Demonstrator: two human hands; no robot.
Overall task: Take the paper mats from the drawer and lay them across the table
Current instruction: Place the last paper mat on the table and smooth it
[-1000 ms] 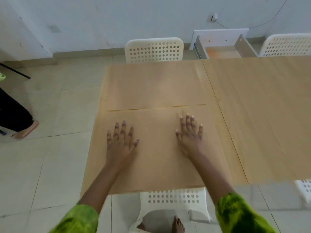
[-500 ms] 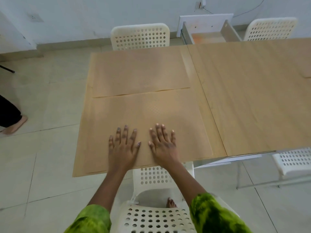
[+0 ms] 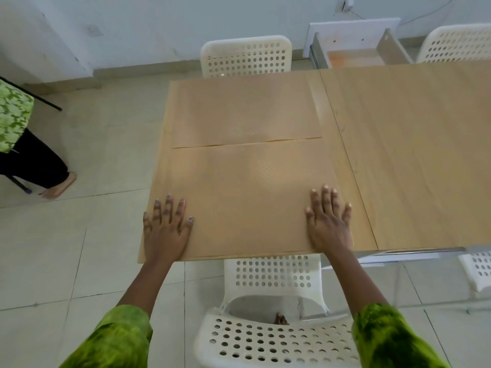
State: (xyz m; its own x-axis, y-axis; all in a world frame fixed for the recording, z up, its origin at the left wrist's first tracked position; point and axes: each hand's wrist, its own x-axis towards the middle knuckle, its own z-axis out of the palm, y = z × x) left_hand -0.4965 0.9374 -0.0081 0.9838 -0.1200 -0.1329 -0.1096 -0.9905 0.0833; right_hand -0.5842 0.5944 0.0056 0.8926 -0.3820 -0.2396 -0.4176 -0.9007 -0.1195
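Hands lie flat with fingers spread, clamped on nothing: your left hand [image 3: 166, 229] presses the near mat [image 3: 244, 197] at its near left corner, your right hand [image 3: 329, 221] at its near right corner. This mat covers the table's [image 3: 414, 155] near left end; the far mat [image 3: 244, 112] lies just beyond it, edges meeting

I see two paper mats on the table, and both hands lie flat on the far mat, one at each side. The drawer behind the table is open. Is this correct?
Not quite. The head view shows the left hand and right hand flat on the near mat, one at each side; the far mat is untouched. Two mats on the table and the open drawer are right.
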